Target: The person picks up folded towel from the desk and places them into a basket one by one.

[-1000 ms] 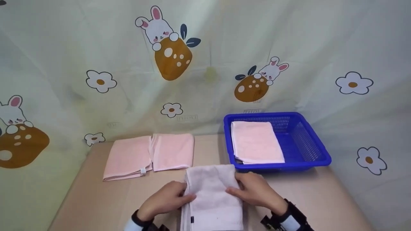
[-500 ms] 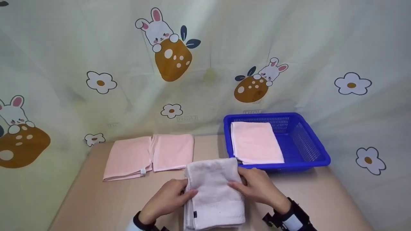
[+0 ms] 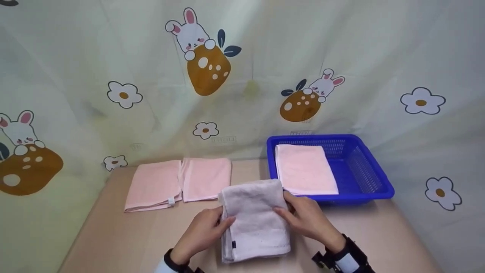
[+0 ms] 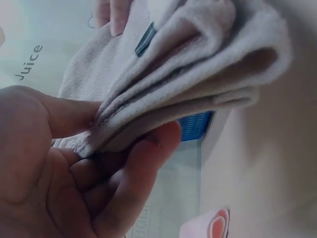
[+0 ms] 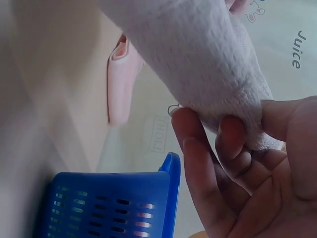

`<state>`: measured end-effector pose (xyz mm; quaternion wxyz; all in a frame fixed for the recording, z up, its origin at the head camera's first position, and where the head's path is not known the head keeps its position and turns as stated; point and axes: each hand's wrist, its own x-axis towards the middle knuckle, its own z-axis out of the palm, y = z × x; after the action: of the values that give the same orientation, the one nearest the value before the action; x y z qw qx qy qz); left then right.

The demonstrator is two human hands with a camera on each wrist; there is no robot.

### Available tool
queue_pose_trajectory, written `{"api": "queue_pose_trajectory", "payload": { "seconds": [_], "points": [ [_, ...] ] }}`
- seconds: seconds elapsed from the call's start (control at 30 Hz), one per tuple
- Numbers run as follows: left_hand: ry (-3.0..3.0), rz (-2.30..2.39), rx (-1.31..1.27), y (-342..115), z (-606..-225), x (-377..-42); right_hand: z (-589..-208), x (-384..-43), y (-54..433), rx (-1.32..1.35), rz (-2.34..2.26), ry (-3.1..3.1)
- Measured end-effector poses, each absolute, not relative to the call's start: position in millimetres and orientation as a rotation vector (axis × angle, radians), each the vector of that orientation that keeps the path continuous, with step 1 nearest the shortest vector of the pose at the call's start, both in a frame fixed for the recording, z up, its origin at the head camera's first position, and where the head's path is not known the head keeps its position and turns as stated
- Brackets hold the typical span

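Observation:
A folded greyish-white towel (image 3: pixel 255 220) with a small dark tag hangs between both hands, tilted above the table. My left hand (image 3: pixel 202 231) pinches its left edge, thumb on top and fingers beneath; the left wrist view shows the towel's stacked layers (image 4: pixel 188 74) between thumb and fingers. On the opposite edge my right hand (image 3: pixel 308 218) pinches it the same way, also seen in the right wrist view, where the towel (image 5: pixel 198 59) hides part of the background. Just beyond the right hand lies a pink folded towel (image 3: pixel 306 170) inside a blue basket (image 3: pixel 384 191).
Two pink folded towels (image 3: pixel 153 185) (image 3: pixel 207 178) lie side by side at the back left of the beige table (image 3: pixel 125 242). Behind the table hangs a pale curtain (image 3: pixel 265 45) printed with rabbits and flowers.
Both hands have raised the greyish-white towel and moved it slightly away from the body, so its lower edge now shows. The pink towels and basket stay in place.

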<state>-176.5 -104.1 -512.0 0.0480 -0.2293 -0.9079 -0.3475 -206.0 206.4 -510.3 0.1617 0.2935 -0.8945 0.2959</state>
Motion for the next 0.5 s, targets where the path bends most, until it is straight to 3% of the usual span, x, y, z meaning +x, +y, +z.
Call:
{"api": "queue_pose_trajectory", "payload": {
  "seconds": [0.23,0.5],
  "points": [
    [-2.681,-1.04,-0.6,-91,-508,-179,-505,-208,210,0.745,0.93,-2.502],
    [-2.501,-1.055,-0.605,-56,-492,-210,-488,-217,229,0.551,1.059,-2.354]
  ]
}}
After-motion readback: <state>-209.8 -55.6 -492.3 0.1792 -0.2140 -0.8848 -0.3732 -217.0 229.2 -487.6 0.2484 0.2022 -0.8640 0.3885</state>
